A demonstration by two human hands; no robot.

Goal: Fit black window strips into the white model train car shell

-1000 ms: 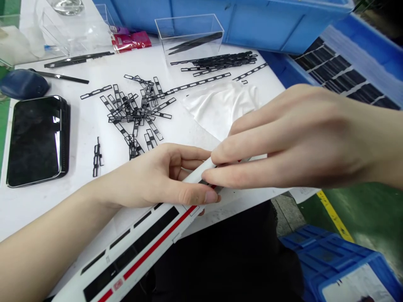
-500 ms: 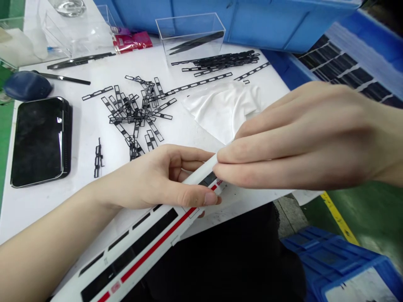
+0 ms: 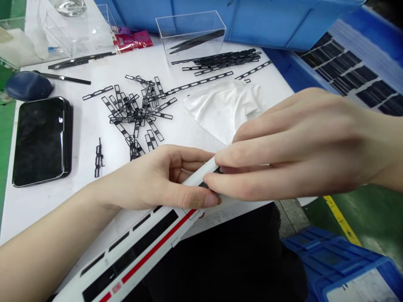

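A white model train car [image 3: 147, 251] with dark windows and a red stripe slants from the lower left up to the centre. My left hand [image 3: 166, 180] is closed around its middle, thumb along the near side and fingers behind. At the upper end, my right hand [image 3: 299, 147] has its fingertips on the roof and on a dark window, covering the red lettering and the far tip. Whether a small part lies under those fingertips, I cannot tell. Beyond the car, a white cloth [image 3: 223, 109] lies crumpled, beside a pile of black window-frame strips [image 3: 137, 111].
Long black strips [image 3: 220, 62] lie before a clear box [image 3: 190, 37] with tweezers [image 3: 198, 42] in it. A black device [image 3: 40, 142], a dark blue rounded object [image 3: 28, 86] and another pair of tweezers [image 3: 82, 61] are at left. Blue crates [image 3: 261, 21] stand behind and at lower right.
My right fingertips have slid slightly down and left along the train car, now covering the red lettering and more of the end window. My left hand keeps its grip.
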